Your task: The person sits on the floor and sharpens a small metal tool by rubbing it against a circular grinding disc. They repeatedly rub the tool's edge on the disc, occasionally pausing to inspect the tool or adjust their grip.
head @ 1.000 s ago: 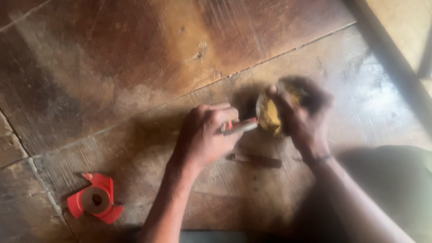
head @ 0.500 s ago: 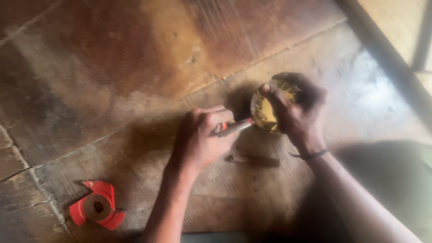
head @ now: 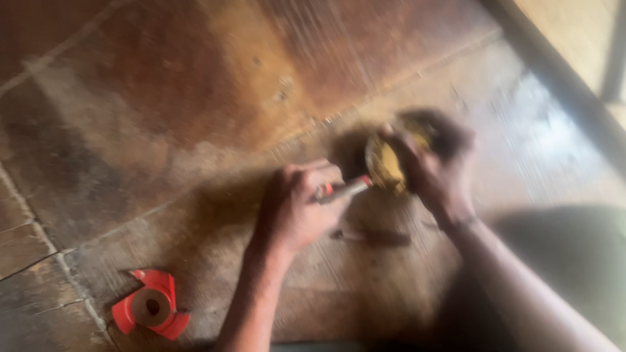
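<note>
Disc [head: 386, 163], a round yellowish thing that's pretty blurry, sits gripped in the right hand [head: 430, 173] just above a worn brown floor [head: 163, 111]. The fingers wrap over its top and far side, so only the near face shows. Can't tell exactly what it is, the frame is smeared with motion.

Left hand [head: 297, 205] is curled into a fist around a slim tool [head: 345, 189] with a bit of red at the grip and a pale metal shaft. The tip of that shaft points right at the disc and looks like it's touching the near edge, though the blur makes that hard to call for sure. Both hands are close together, the left one lower and to the left of the right.

On the floor just below the 2 hands lies a dark stick [head: 372, 236], thin and roughly level, not touched by either hand. There's a band [head: 460, 225] on the right wrist.

Well apart from all that, down in the lower left, there's a red cutter [head: 151, 311] lying flat, with about 4 wing-like blades around a tan round centre with a hole in it. Nobody's touching it.

Floor is scuffed planks or slabs with visible seams running diagonally. Up in the top right corner a lighter board [head: 574, 39] edge cuts across.
</note>
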